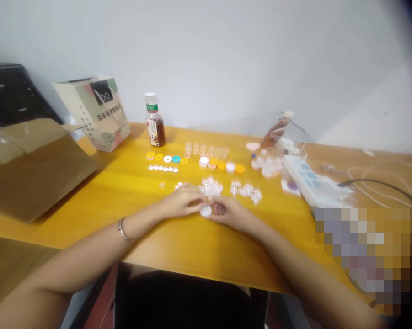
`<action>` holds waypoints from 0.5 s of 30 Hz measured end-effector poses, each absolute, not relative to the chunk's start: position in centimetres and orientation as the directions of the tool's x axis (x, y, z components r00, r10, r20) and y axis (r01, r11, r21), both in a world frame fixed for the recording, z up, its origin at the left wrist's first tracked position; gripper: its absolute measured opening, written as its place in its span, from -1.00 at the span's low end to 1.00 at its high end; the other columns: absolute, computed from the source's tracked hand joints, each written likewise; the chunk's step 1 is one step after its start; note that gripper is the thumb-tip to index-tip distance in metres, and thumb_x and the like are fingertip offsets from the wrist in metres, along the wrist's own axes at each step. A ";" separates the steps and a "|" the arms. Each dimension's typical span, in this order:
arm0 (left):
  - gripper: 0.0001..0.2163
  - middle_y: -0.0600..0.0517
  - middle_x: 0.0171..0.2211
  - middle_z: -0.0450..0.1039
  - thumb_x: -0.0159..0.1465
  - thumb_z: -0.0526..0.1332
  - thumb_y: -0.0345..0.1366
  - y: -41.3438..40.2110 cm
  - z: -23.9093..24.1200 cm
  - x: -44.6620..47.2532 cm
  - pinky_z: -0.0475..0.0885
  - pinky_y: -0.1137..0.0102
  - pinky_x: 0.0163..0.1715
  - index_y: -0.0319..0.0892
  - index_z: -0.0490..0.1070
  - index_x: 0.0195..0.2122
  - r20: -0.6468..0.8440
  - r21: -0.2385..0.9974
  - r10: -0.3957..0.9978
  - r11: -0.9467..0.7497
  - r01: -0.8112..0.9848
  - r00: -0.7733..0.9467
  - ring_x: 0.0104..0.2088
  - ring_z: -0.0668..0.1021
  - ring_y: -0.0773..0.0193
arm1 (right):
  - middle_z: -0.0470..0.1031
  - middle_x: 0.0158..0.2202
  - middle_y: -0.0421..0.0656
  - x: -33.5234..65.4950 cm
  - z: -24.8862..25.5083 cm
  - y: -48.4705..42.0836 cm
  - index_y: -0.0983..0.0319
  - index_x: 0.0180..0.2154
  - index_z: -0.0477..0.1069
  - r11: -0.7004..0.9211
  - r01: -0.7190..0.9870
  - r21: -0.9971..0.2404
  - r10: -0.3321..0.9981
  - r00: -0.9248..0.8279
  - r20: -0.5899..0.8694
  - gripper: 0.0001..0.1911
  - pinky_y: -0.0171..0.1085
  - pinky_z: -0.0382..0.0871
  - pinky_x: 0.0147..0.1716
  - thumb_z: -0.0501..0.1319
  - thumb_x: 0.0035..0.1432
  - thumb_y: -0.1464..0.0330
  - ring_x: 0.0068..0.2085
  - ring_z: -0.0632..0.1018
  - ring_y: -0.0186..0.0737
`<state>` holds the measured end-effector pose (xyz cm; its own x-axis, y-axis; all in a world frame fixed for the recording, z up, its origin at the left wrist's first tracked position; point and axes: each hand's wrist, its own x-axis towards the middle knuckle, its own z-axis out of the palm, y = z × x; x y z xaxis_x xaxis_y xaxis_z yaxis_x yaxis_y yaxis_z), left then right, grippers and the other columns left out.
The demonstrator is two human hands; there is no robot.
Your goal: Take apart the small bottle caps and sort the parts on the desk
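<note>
Between my two hands, low over the table, is a small round white disc; its details are blurred. My left hand pinches its left edge with the fingertips. Curled fingers and the thumb of my right hand hold it from the right. Just beyond my hands lies a pile of small white plastic pieces, with a smaller spread of similar pieces to the right. A few more white bits show behind my left hand, partly covered by it.
Farther back are a row of small white parts, coloured ring-like caps, orange and white lids and clear cups. A drink bottle, paper bags, a leaning bottle and a white tray surround them.
</note>
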<state>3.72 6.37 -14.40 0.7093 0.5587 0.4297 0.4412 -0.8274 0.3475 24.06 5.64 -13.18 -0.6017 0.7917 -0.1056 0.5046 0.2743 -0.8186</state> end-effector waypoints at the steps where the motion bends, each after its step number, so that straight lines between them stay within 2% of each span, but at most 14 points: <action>1: -0.84 0.03 -0.41 0.45 0.26 0.07 -0.27 6.4 -14.4 3.7 0.28 0.43 -0.28 -0.21 0.38 -0.33 0.427 0.442 0.599 -0.792 0.421 0.678 -0.37 0.46 0.37 | 0.18 -0.60 -0.33 24.0 -13.1 5.6 0.25 -0.36 0.37 0.272 0.505 -0.819 0.791 -0.602 -0.109 -0.80 -0.41 0.07 -0.57 0.25 -0.07 0.29 -0.57 0.22 -0.45; 4: -0.85 0.01 -0.39 0.46 0.22 0.10 -0.28 6.5 -14.4 3.7 0.33 0.47 -0.34 -0.24 0.39 -0.35 0.421 0.619 0.683 -0.697 0.362 0.597 -0.37 0.47 0.38 | 0.18 -0.59 -0.33 24.1 -12.9 5.6 0.25 -0.34 0.38 0.277 0.513 -0.812 0.788 -0.605 -0.113 -0.79 -0.40 0.07 -0.57 0.24 -0.06 0.29 -0.57 0.22 -0.45; 7: -0.86 0.01 -0.40 0.45 0.18 0.13 -0.29 6.7 -13.8 3.0 0.35 0.49 -0.38 -0.25 0.39 -0.35 0.405 0.681 0.749 -0.630 0.374 0.524 -0.39 0.46 0.39 | 0.20 -0.58 -0.32 24.1 -13.0 5.6 0.25 -0.34 0.37 0.289 0.526 -0.800 0.790 -0.603 -0.112 -0.80 -0.41 0.08 -0.57 0.24 -0.05 0.30 -0.56 0.23 -0.45; 11: -0.86 0.02 -0.44 0.44 0.14 0.15 -0.27 7.3 -11.6 0.3 0.36 0.47 -0.36 -0.26 0.39 -0.40 0.398 0.674 0.802 -0.585 0.451 0.446 -0.41 0.46 0.38 | 0.23 -0.57 -0.31 24.2 -13.1 5.5 0.26 -0.34 0.35 0.287 0.532 -0.797 0.793 -0.599 -0.114 -0.80 -0.41 0.08 -0.58 0.24 -0.05 0.32 -0.55 0.25 -0.45; 13: -0.85 0.03 -0.43 0.44 0.13 0.15 -0.26 7.6 -10.3 -1.7 0.36 0.45 -0.33 -0.25 0.39 -0.40 0.387 0.639 0.835 -0.549 0.539 0.391 -0.40 0.46 0.37 | 0.23 -0.56 -0.31 24.2 -13.1 5.5 0.26 -0.35 0.35 0.289 0.539 -0.791 0.794 -0.596 -0.116 -0.81 -0.42 0.08 -0.58 0.24 -0.05 0.32 -0.55 0.24 -0.45; 15: -0.86 0.05 -0.44 0.44 0.10 0.15 -0.27 8.0 -9.3 -3.7 0.34 0.46 -0.32 -0.23 0.39 -0.41 0.309 0.577 0.881 -0.473 0.666 0.358 -0.40 0.46 0.35 | 0.22 -0.56 -0.31 24.3 -13.1 5.5 0.26 -0.35 0.35 0.292 0.544 -0.787 0.794 -0.596 -0.118 -0.81 -0.42 0.07 -0.58 0.24 -0.05 0.32 -0.55 0.24 -0.45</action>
<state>-3.68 7.95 -9.27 0.3578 0.8813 0.3088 0.6659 -0.4726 0.5772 24.28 5.49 -13.09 -0.5964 0.7939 -0.1182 0.5441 0.2917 -0.7867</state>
